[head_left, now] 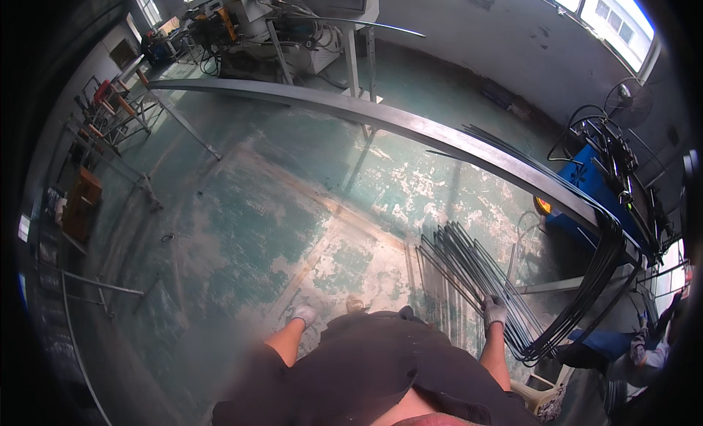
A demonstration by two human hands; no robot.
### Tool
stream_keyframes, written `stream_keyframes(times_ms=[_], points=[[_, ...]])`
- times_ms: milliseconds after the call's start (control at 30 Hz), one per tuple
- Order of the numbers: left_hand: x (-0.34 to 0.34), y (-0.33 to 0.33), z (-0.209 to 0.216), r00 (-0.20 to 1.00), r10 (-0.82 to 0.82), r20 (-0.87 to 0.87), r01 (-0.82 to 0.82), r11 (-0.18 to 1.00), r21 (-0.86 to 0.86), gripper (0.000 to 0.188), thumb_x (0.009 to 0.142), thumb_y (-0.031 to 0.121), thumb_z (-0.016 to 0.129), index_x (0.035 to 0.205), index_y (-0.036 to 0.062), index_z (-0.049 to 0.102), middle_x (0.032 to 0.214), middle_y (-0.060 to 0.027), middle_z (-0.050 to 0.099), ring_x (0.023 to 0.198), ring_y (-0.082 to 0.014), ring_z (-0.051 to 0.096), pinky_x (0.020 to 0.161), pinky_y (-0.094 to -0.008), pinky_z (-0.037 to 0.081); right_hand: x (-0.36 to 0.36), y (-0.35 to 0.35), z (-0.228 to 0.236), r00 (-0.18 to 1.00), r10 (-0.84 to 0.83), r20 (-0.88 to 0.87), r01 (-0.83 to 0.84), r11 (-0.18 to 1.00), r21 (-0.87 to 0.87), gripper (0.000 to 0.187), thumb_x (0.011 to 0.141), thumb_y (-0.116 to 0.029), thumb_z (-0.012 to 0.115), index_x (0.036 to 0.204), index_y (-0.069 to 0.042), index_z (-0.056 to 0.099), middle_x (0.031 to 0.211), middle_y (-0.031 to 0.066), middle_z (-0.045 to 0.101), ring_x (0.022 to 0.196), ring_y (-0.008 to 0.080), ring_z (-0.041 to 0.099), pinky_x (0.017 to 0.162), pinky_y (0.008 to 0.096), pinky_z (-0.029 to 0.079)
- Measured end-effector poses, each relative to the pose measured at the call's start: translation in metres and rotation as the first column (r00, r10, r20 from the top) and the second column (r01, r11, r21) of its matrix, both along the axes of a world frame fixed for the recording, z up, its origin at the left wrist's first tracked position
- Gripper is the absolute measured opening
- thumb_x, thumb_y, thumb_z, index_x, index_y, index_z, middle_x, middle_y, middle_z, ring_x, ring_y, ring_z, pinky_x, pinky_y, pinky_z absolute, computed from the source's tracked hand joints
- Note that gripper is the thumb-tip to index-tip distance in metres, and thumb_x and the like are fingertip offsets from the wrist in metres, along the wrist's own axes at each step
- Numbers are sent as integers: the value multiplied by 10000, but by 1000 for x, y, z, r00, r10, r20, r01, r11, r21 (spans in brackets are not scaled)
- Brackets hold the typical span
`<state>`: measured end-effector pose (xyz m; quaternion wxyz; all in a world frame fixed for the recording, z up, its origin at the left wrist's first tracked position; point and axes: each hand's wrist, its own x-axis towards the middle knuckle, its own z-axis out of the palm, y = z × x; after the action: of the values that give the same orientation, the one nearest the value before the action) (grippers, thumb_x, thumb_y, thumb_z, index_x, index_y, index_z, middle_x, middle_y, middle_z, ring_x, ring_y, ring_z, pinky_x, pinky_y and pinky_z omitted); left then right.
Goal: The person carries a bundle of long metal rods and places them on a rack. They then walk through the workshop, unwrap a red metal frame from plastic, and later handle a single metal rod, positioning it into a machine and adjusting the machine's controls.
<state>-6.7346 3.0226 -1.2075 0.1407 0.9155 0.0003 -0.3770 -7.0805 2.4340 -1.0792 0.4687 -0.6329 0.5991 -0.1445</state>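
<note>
A bundle of thin dark metal rods [469,261], bent into long narrow loops, hangs at the right from the end of a long grey metal beam [410,123]. My right hand [495,310], in a pale glove, is at the near left side of this bundle, its fingers closed round one of the rods. Well away from the rods, my left hand [303,314], also gloved, hangs low beside my dark clothing. Its fingers are too small and blurred to make out.
At the right stand a blue machine [578,178] with hoses and a fan [627,102]. Another person [648,353] is at the lower right, near a pale stool [540,391]. A large machine [315,49] stands at the back, and metal stands [149,188] line the left.
</note>
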Motion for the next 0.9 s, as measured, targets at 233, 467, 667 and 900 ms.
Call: stream_keyframes(times_ms=[233, 467, 667, 900], points=[[8, 116, 20, 951, 216, -221, -248, 959, -133, 298, 1005, 205, 680, 1180, 14, 827, 997, -175, 803, 887, -316, 767, 800, -450, 617, 309, 93, 233, 782, 622, -44, -450, 513, -731, 215, 991, -76, 800, 1200, -27, 784, 1153, 173, 824, 1095, 361, 787, 986, 446, 608], [79, 48, 32, 814, 527, -244, -580, 718, -385, 404, 955, 253, 781, 1257, -15, 798, 961, -136, 800, 822, -248, 748, 776, -388, 598, 482, 106, 334, 820, 567, -81, -173, 110, -979, 262, 979, -75, 824, 1233, -34, 772, 1225, 185, 799, 1203, 373, 757, 1083, 454, 570], [180, 54, 43, 946, 272, -178, -320, 872, -371, 491, 973, 425, 791, 1240, 14, 821, 1211, -224, 839, 1158, -339, 807, 962, -447, 606, 581, 118, 309, 939, 155, -306, -342, 353, -871, 436, 1064, -549, 709, 1233, -163, 823, 1082, 96, 838, 1103, 364, 756, 1014, 483, 567], [328, 129, 104, 850, 526, -37, -520, 825, -219, 467, 1002, 370, 732, 1276, -3, 793, 1123, -223, 831, 1056, -352, 807, 918, -438, 618, 715, 213, 326, 818, 534, -214, -437, 334, -835, 431, 944, -489, 862, 1126, -103, 806, 942, 117, 813, 934, 371, 776, 920, 487, 584]])
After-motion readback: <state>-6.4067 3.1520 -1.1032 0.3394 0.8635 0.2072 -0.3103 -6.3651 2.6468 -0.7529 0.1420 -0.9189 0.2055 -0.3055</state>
